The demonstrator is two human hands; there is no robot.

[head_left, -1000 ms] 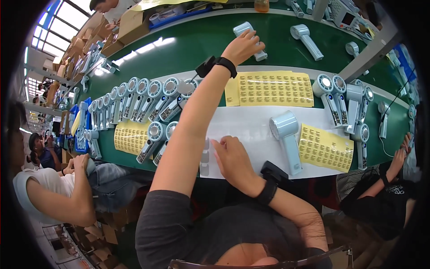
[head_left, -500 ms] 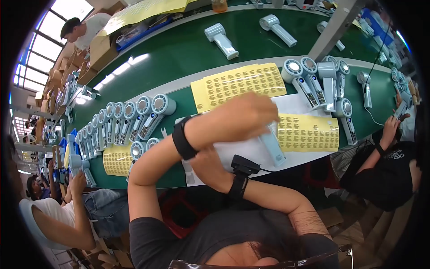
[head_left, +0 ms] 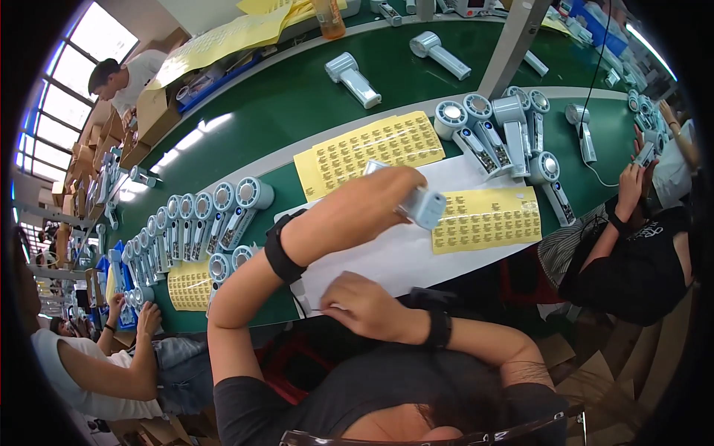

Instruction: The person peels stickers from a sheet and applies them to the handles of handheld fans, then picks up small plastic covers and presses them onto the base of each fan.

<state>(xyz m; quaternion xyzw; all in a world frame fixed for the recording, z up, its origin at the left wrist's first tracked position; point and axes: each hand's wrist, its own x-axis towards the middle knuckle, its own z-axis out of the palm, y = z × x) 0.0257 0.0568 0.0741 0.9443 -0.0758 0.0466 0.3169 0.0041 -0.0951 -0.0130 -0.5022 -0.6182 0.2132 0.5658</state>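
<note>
My left hand (head_left: 383, 195) is closed around a light-blue handheld fan (head_left: 425, 208), held above the white paper (head_left: 357, 256) on the bench. One end of the fan sticks out past my fingers on the right; most of the rest is hidden behind the hand. Nearer my body, my right hand (head_left: 361, 306) hovers by the paper's front edge, thumb and fingers pinched together. Whatever lies in that pinch is too small to name. Yellow label sheets (head_left: 487, 221) lie right of the fan, and another yellow sheet stack (head_left: 372, 149) lies beyond it.
A row of light-blue fans (head_left: 223, 201) stands on the green bench (head_left: 282, 186) to the left. More fans (head_left: 483, 130) cluster at the right, near a metal post (head_left: 513, 48). A co-worker (head_left: 632, 260) sits to the right, another (head_left: 111, 372) to the left.
My left hand has turned the fan, so its end now points right rather than down toward me. My right hand has drawn away from beside the left forearm, toward my body.
</note>
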